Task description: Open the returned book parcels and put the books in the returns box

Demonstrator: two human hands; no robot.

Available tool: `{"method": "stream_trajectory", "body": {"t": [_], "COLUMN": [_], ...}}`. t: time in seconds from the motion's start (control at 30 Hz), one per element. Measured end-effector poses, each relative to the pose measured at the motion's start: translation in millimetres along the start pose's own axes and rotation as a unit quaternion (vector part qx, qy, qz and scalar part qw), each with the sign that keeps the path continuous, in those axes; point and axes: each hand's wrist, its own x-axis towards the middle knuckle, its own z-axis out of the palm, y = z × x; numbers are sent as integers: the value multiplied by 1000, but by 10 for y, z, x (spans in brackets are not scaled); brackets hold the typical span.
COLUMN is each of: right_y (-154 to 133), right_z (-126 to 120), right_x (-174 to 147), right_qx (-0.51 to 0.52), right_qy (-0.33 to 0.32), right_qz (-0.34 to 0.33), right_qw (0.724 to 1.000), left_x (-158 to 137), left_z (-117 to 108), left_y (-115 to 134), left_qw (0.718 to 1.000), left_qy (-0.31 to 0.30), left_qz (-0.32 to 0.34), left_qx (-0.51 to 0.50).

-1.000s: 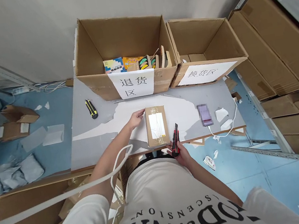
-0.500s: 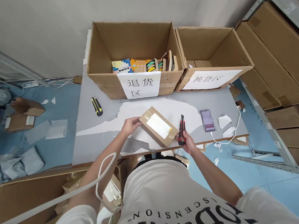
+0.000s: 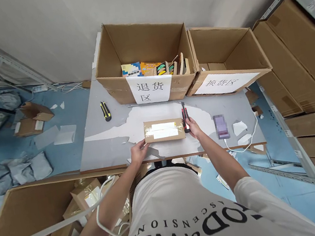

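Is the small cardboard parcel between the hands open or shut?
Shut, as far as visible: clear tape shows on the small cardboard parcel, and no flap stands raised.

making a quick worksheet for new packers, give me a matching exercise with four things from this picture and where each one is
1. small taped box
2. yellow-and-black cutter
3. phone
4. red-and-black cutter

A. gripped in the right hand
B. left part of the table, touched by neither hand
C. between the two hands, white label showing
D. on the table, right of the right hand

Pairs: 1-C, 2-B, 3-D, 4-A
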Motion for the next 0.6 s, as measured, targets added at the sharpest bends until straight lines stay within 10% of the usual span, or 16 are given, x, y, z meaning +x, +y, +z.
{"method": "stream_trajectory", "body": {"t": [0.33,0.6], "right_y": [282,300], "right_z": [-469,-430], "right_x": [-663,-865], "right_qx": [-106,-133], "right_qy": [43,-7], "right_qz": [-54,-15], "right_qw": [992,991], "left_x": [414,595], "left_z": [50,313], "left_y": [980,997], "left_qw": [909,889], "left_qy": [-134,-171], "left_qz": [221,232], "left_qx": [327,355]}}
